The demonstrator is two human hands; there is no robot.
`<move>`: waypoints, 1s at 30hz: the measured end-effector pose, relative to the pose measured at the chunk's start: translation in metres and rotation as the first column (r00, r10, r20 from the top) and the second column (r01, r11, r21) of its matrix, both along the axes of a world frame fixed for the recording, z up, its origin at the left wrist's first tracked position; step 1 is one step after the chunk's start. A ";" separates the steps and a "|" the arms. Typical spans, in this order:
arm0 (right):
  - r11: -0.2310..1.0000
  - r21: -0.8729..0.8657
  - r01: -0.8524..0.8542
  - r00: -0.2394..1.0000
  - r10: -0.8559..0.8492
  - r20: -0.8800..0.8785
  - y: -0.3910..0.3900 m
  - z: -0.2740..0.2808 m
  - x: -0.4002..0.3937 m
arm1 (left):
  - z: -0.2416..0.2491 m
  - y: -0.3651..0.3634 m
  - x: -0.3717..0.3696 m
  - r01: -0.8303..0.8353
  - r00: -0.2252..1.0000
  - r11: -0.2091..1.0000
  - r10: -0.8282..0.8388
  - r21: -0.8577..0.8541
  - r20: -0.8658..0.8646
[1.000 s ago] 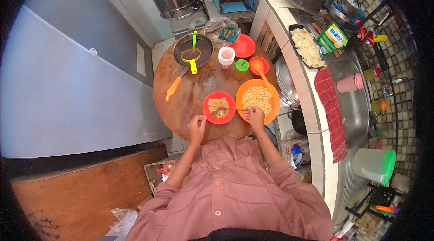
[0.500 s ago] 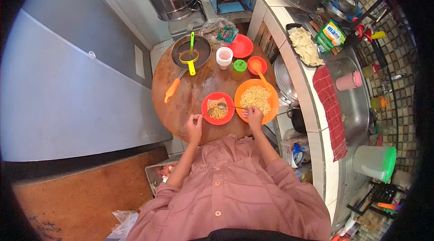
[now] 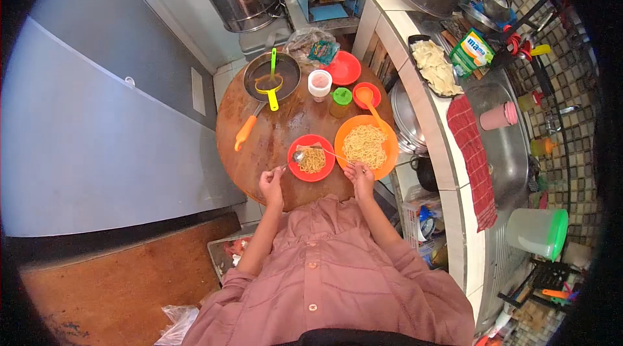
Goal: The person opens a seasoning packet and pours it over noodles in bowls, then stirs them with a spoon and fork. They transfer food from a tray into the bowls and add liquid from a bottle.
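Note:
My left hand is closed on the handle of a metal spoon, whose bowl is over the left side of the noodles in a red plate. My right hand pinches the handle of another spoon; it reaches in from the right, its tip at the top of those noodles. The red plate sits near the front of the round wooden table. Beside it, an orange plate holds a larger pile of noodles and an orange ladle leans across its rim.
On the table stand a frying pan with a yellow-green strainer, a white cup, a green-lidded jar, a red bowl and a red plate. A tiled counter and sink border the right.
The left spoon's bowl has turned and shows brighter at the noodles' left side. My right spoon's tip has shifted slightly up. My left hand has moved a little left and down.

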State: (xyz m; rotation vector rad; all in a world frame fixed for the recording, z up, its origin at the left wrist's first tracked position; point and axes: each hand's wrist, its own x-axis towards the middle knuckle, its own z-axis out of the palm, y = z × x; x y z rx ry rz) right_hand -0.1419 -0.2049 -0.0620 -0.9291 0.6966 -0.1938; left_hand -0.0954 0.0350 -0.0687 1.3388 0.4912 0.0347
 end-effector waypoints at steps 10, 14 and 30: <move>0.990 0.108 -0.094 0.996 0.093 0.011 0.012 0.017 -0.021 | 0.006 -0.008 -0.006 -0.002 1.000 0.949 -0.005 -0.314 -0.023; 0.985 0.061 -0.161 0.987 0.160 0.018 0.016 0.023 -0.022 | 0.004 -0.008 -0.008 0.037 0.999 0.972 -0.041 -0.234 -0.011; 0.997 -0.067 -0.029 0.999 0.026 -0.035 0.013 0.009 -0.019 | 0.000 -0.006 -0.010 0.035 0.993 0.994 -0.023 -0.104 0.115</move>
